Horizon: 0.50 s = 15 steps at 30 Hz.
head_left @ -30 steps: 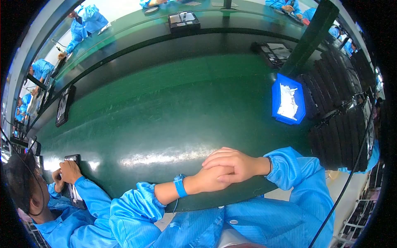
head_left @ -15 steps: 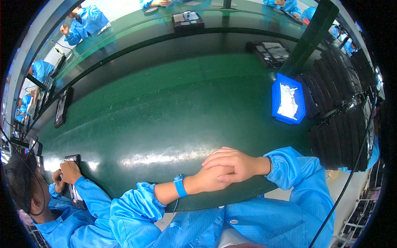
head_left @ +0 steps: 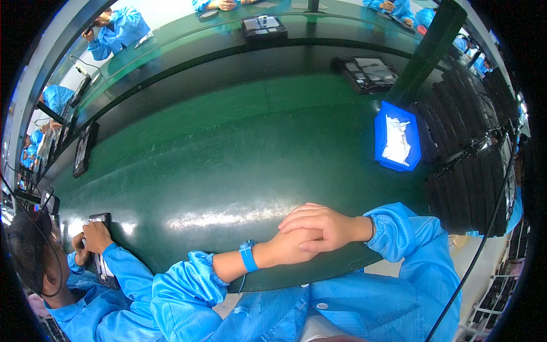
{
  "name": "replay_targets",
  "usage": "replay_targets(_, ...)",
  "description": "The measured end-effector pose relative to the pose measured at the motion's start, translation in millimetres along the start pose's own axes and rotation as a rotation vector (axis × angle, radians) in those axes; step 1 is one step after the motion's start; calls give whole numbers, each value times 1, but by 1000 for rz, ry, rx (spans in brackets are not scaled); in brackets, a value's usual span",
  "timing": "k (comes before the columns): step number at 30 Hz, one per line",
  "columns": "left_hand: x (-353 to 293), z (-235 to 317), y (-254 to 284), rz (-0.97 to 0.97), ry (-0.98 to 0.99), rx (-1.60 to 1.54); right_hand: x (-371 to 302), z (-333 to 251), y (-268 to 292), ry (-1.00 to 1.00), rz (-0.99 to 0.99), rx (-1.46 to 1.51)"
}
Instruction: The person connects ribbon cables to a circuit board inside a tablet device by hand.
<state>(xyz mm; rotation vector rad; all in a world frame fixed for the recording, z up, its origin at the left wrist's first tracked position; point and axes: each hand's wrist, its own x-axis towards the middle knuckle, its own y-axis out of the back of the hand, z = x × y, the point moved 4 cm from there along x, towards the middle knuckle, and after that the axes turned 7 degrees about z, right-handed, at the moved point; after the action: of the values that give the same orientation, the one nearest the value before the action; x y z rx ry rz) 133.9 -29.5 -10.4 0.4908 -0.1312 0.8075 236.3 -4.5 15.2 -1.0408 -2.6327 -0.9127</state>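
My two hands rest one over the other at the near edge of the green table. Underneath lies my left hand (head_left: 288, 249), a blue strap (head_left: 248, 256) round its wrist and its fingers mostly hidden. My right hand (head_left: 322, 226) is folded over the back of it, fingers closed together round it. No tool or part shows in either hand.
A blue bin (head_left: 380, 137) of small white pieces stands right, beside stacked black trays (head_left: 464, 188). Black devices (head_left: 373, 74) lie along the back and left. At left a co-worker's hands (head_left: 98, 236) work on a device. A green post (head_left: 427, 54) rises at back right.
My hands have stayed still. The device at the back right has shifted left, the far middle one right, and the left one slightly nearer. A far person's raised hand now holds something dark.
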Motion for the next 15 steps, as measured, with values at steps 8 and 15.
replay_targets(8,0,5,2,62,-48,4,0,-2,-1,2,8,3)
replay_targets(15,-3,8,5,70,-39,-4,2,-5,-3,-2,5,7)
